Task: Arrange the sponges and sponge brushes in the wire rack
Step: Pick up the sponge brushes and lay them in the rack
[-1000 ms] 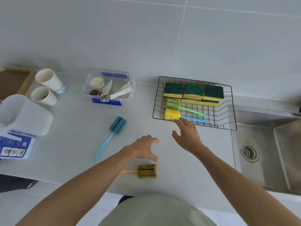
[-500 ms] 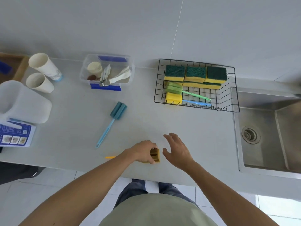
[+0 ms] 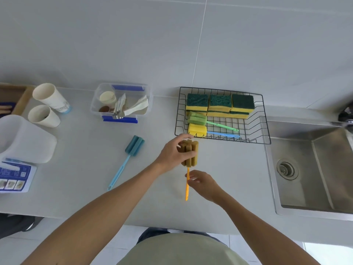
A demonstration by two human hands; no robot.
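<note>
My left hand [image 3: 174, 153] grips the brown sponge head of an orange-handled sponge brush [image 3: 191, 155], held just in front of the black wire rack [image 3: 266, 131]. My right hand [image 3: 203, 185] pinches the brush's orange handle lower down. Inside the rack, several green-topped yellow sponges [image 3: 219, 103] line the back, and a green sponge brush [image 3: 198, 119] and a yellow one with a blue handle [image 3: 197, 129] lie at the front left. A teal sponge brush [image 3: 133, 144] with a light-blue handle lies on the counter, left of my hands.
A steel sink [image 3: 313, 169] sits to the right of the rack. At the back left stand a clear plastic box of utensils [image 3: 120, 104], two paper cups [image 3: 47, 106], a white jug [image 3: 23, 138] and a blue leaflet [image 3: 13, 176].
My left hand closed on the brown sponge brush at the counter's front edge and lifted it toward the rack. My right hand came back from the rack and took the handle.
</note>
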